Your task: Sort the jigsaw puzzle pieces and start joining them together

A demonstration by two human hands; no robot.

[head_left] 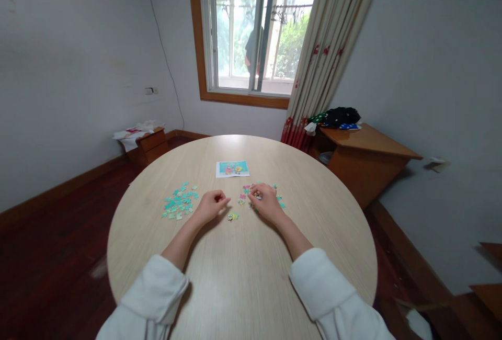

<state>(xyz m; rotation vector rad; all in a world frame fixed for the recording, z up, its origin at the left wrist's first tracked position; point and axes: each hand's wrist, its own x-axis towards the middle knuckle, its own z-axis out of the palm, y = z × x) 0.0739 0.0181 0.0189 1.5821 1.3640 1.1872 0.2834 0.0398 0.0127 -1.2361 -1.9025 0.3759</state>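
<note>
My left hand [212, 205] is over the table with its fingers curled in toward the thumb, and no object shows in it. To its left lies a loose heap of teal and pale green jigsaw puzzle pieces [180, 203]. My right hand [265, 201] reaches down among a second group of puzzle pieces, pink, yellow and teal [242, 200]. Its fingers are bent toward the thumb and partly cover these pieces; whatever they pinch is too small to make out. Between the hands, a little nearer me, sits a small yellow-green joined puzzle part [232, 217].
A picture sheet [232, 169] with cartoon figures lies beyond my hands on the round wooden table [243, 277]. Behind to the right, a wooden desk [368, 141] bears dark cloth. A low cabinet [152, 145] with papers stands at left. Someone is outside the window [254, 49].
</note>
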